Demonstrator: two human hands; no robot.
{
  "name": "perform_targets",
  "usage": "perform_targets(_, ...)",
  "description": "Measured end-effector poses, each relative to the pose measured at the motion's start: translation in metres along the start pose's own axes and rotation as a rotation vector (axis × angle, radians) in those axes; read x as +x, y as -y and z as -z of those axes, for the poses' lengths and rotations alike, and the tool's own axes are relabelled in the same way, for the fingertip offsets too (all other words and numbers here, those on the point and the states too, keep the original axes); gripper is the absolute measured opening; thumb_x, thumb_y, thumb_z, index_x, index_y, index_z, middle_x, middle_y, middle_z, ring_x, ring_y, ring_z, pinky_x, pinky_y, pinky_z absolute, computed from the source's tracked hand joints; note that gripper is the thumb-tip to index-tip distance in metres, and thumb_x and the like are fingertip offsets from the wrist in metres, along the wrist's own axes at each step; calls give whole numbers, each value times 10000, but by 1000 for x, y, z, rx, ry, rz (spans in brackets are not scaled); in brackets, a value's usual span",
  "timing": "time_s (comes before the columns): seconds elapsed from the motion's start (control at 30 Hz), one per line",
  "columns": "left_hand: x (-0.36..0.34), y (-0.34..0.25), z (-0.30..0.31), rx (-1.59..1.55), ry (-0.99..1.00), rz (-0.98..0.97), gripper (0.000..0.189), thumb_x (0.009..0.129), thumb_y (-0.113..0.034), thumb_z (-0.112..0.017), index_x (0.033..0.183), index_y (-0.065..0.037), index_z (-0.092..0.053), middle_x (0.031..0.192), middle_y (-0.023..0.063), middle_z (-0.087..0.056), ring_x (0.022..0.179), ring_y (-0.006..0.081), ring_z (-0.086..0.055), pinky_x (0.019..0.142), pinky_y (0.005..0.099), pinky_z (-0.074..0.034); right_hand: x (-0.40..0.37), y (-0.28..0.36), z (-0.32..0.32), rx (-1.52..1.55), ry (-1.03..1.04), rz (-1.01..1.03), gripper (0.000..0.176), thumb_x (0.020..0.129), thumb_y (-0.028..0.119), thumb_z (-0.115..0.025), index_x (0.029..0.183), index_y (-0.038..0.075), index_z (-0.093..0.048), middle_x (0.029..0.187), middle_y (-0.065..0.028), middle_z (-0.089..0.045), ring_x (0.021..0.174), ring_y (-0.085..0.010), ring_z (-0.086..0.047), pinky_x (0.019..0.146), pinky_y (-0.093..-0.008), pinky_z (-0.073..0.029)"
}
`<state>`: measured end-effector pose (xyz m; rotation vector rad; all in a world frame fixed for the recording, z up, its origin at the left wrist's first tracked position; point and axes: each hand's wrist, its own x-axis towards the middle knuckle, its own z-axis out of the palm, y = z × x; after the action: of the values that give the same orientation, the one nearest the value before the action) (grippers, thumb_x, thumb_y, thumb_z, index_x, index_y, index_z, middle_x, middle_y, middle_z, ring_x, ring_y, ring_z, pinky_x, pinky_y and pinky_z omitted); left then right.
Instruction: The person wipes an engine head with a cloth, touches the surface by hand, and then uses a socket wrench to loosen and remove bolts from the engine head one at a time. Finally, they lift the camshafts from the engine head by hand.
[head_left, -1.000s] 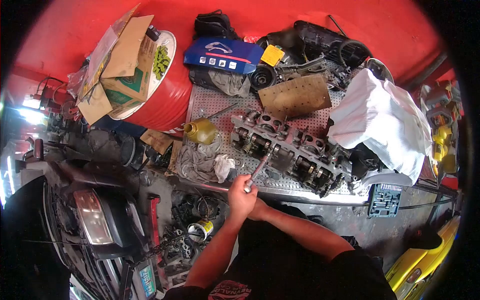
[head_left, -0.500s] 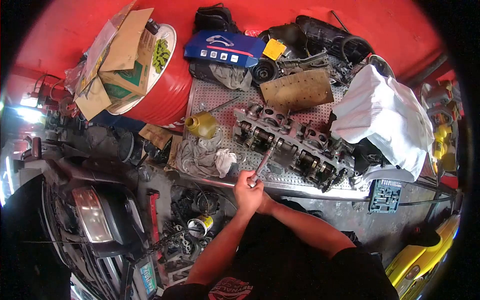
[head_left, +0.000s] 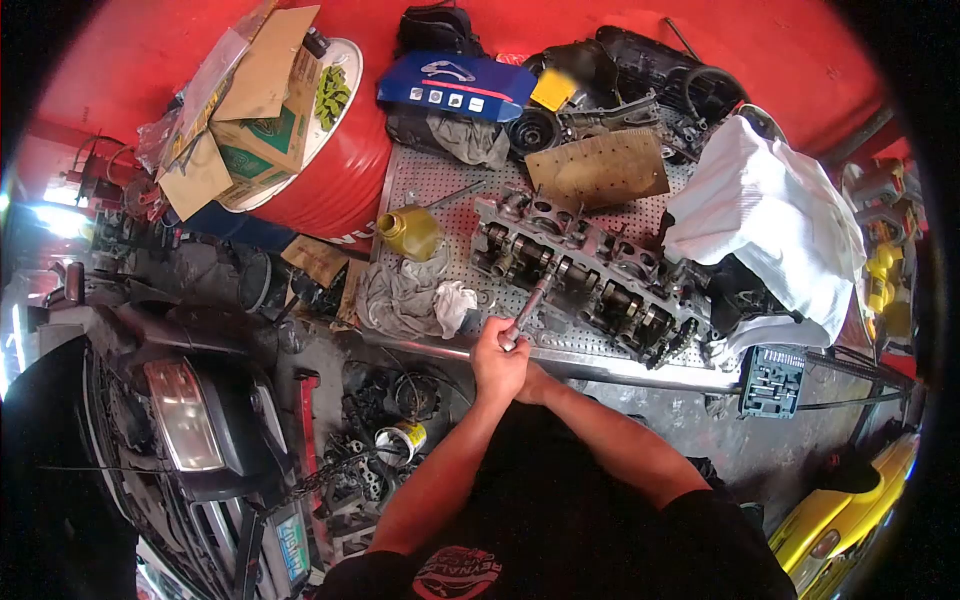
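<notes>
A metal cylinder head (head_left: 590,275) with camshaft parts lies on the perforated metal bench. My left hand (head_left: 499,358) is wrapped round the handle of a long wrench (head_left: 528,309), whose far end rests on the camshaft area of the head. Just behind it, at the bench's front edge, is my right hand (head_left: 533,383), partly covered by my left; its fingers are hidden. Grey rags (head_left: 400,298) and a yellow-green bottle (head_left: 410,232) lie left of the head.
A brown perforated plate (head_left: 597,170), a blue box (head_left: 455,86) and a white cloth (head_left: 765,230) are on the bench. A socket set (head_left: 772,382) sits at its front right. A red drum (head_left: 335,195) and a car (head_left: 185,415) stand left.
The whole view has shifted slightly. My left hand still grips the wrench, which stays on the head at nearly the same angle.
</notes>
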<state>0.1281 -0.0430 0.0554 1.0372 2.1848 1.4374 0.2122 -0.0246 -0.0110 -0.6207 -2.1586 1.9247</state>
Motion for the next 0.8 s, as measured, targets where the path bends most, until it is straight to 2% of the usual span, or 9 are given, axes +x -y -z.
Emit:
perform_targets(0.1, 6, -13, 11, 152, 55, -15, 246, 753, 37, -673, 957, -20, -546, 744, 62, -580, 551, 92, -534, 454, 276, -427, 0, -9, 1, -114, 124, -77, 365, 852, 285, -596, 1141, 61, -594, 1042, -188, -658, 1016, -360, -617, 895, -447, -487)
perform_targets(0.23, 10, 6, 6, -90, 95, 262, 210, 773, 24, -660, 937, -17, -536, 743, 78, -589, 516, 163, -547, 429, 299, -441, 10, -1, 4, -418, 390, -262, 323, 866, 277, -570, 1087, 43, -603, 892, -156, -660, 832, -322, -639, 745, -432, -514)
perform_targets(0.33, 16, -24, 14, -767, -4, 786, 200, 781, 39, -646, 925, -18, -518, 759, 95, -589, 510, 189, -554, 415, 333, -471, -1, 121, 53, -426, 310, -824, 305, 888, 275, -532, 1042, 23, -607, 691, -99, -622, 576, -255, -610, 522, -376, -502)
perform_targets(0.37, 12, -16, 6, -738, -20, 782, 213, 787, 47, -645, 930, -22, -502, 771, 105, -579, 520, 196, -559, 417, 375, -500, -6, 151, 70, -407, 293, -977, 304, 895, 275, -519, 1027, 17, -609, 623, -80, -609, 491, -233, -600, 447, -357, -498)
perform_targets(0.47, 7, -39, -4, -899, -102, 785, 214, 790, 31, -661, 927, -22, -505, 776, 97, -577, 535, 200, -562, 448, 392, -511, -18, 152, 98, -437, 433, -933, 345, 897, 312, -500, 1033, 13, -605, 771, -158, -668, 590, -272, -663, 548, -411, -546)
perform_targets(0.57, 9, -45, 9, -1204, -56, 972, 160, 816, 12, -652, 896, -35, -522, 753, 73, -562, 558, 206, -557, 490, 393, -515, -40, 164, 95, -816, 226, -410, 426, 896, 411, -571, 1072, 25, -611, 890, -190, -687, 807, -365, -670, 804, -454, -521)
perform_targets(0.6, 8, -41, 13, -1271, -44, 1035, 153, 821, 10, -648, 896, -36, -523, 750, 71, -559, 561, 208, -555, 496, 395, -515, -46, 170, 92, -779, 185, -402, 419, 893, 404, -576, 1071, 26, -610, 908, -194, -685, 836, -368, -665, 810, -462, -516)
perform_targets(0.73, -6, -72, 18, -860, -50, 804, 172, 859, 11, -606, 999, 10, -507, 752, 73, -545, 560, 176, -543, 499, 400, -527, -77, 153, 87, -526, 34, -354, 342, 897, 304, -595, 1087, 19, -587, 947, -251, -649, 908, -423, -623, 786, -506, -486)
perform_targets(0.8, -23, -72, 6, -632, 86, 543, 224, 841, 48, -623, 1035, 0, -523, 790, 68, -566, 534, 115, -538, 461, 287, -514, -98, 124, 75, -329, -10, -264, 335, 929, 290, -546, 1084, -6, -573, 938, -264, -649, 916, -428, -624, 820, -517, -483)
